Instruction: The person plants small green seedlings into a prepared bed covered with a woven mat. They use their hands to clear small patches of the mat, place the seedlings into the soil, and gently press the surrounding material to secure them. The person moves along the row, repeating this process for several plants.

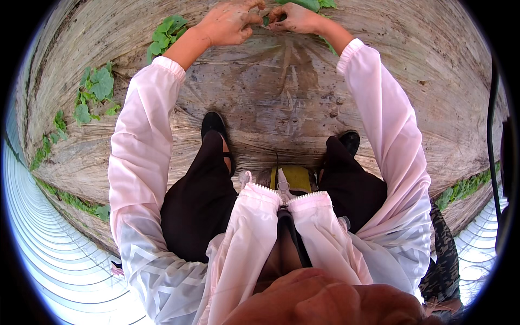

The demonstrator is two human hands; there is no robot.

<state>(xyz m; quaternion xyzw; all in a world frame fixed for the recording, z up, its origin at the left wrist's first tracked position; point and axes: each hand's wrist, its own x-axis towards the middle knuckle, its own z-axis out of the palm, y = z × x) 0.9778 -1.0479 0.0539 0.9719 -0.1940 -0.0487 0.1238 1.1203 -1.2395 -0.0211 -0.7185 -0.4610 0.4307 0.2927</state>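
Note:
My left hand (227, 20) is stretched forward at the top of the view, soil-stained, with its fingers bent toward my right hand. My right hand (294, 18) faces it, thumb and fingers close together near a small dark green leaf (266, 20); whether either hand grips anything is too small to tell. Both hands are just above the wrinkled plastic ground film (260, 77). A broad green leaf (304, 3) lies beyond my right hand, partly cut off by the picture's edge. Left of my left wrist grows a leafy green plant (164, 36).
More leafy plants (99, 85) stand in a row at the left, and another green row (467, 187) runs at the lower right. My black shoes (214, 124) rest on the film. A yellow object (296, 178) sits between my legs. A person's camouflage-patterned clothing (443, 252) shows at the lower right.

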